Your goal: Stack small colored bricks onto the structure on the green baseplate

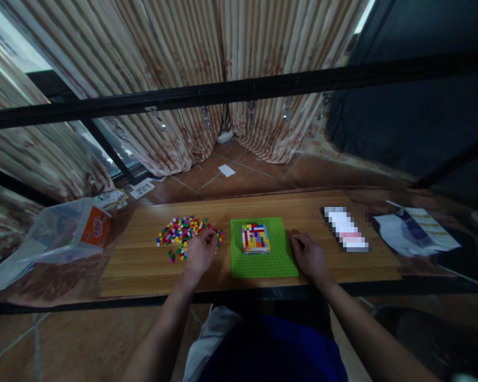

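I judge picking step: left hand (201,250) on brick pile (178,233), can't tell if pinching. Right hand (308,258) loose, empty, touching green plate (263,262). Next needs careful pinch.

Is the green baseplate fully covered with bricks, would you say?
Partly: the green baseplate shows bare surface around one small brick block.
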{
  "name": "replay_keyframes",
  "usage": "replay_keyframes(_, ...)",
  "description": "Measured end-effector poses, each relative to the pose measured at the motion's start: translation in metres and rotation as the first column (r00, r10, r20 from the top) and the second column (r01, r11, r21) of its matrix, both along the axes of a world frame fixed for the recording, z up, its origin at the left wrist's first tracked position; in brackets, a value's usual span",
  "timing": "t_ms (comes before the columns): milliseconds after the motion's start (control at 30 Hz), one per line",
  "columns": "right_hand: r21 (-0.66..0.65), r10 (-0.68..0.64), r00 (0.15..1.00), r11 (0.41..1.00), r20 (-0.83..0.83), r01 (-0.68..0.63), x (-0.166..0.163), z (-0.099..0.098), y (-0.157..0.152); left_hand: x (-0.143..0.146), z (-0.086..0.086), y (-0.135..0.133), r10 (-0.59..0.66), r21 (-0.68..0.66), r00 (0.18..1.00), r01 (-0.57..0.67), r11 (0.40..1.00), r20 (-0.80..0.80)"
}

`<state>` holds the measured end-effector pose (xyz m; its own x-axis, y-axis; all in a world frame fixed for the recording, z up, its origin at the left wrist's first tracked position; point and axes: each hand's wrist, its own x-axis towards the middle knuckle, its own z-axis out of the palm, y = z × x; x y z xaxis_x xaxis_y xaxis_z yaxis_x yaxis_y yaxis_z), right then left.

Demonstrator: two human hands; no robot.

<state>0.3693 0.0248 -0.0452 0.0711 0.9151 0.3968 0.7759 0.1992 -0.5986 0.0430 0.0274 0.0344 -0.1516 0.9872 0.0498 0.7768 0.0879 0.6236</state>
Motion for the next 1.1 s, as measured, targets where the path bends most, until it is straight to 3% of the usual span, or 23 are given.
replay_keyframes(100,-0.004,-0.008,1.000,1.000,-0.002,0.008,-0.001,0.001,0.000,0.014,0.003,0.005,-0.125,0.086,0.960,0.107,0.991,0.252)
replay_keyframes(167,-0.008,-0.016,1.000,1.000,-0.001,0.016,-0.001,0.001,0.000,0.028,0.008,0.010,-0.199,0.105,0.935,0.175,0.979,0.294)
replay_keyframes(267,-0.019,-0.018,1.000,1.000,-0.002,0.018,-0.001,0.002,0.001,0.050,0.018,0.021,-0.295,0.095,0.936,0.282,0.955,0.191)
replay_keyframes(433,-0.045,-0.004,1.000,0.999,-0.024,0.003,-0.001,0.002,0.002,0.086,0.033,0.044,-0.438,-0.016,0.878,0.443,0.896,-0.192)
replay_keyframes(567,-0.042,-0.011,0.998,0.999,-0.054,0.009,-0.002,0.002,0.003,0.105,0.030,0.057,-0.479,-0.136,0.784,0.466,0.874,-0.394)
replay_keyframes(700,-0.038,0.000,0.998,0.999,-0.067,-0.002,-0.003,0.003,0.003,0.110,0.021,0.062,-0.502,-0.135,0.701,0.510,0.849,-0.507)
replay_keyframes(900,-0.057,-0.006,0.998,0.998,-0.060,0.003,-0.002,0.004,0.003,0.110,0.016,0.064,-0.487,-0.116,0.690,0.512,0.851,-0.536)
replay_keyframes(1100,-0.046,-0.003,0.999,0.999,-0.040,0.001,-0.002,0.004,0.003,0.105,0.017,0.071,-0.527,-0.198,0.781,0.489,0.850,-0.336)
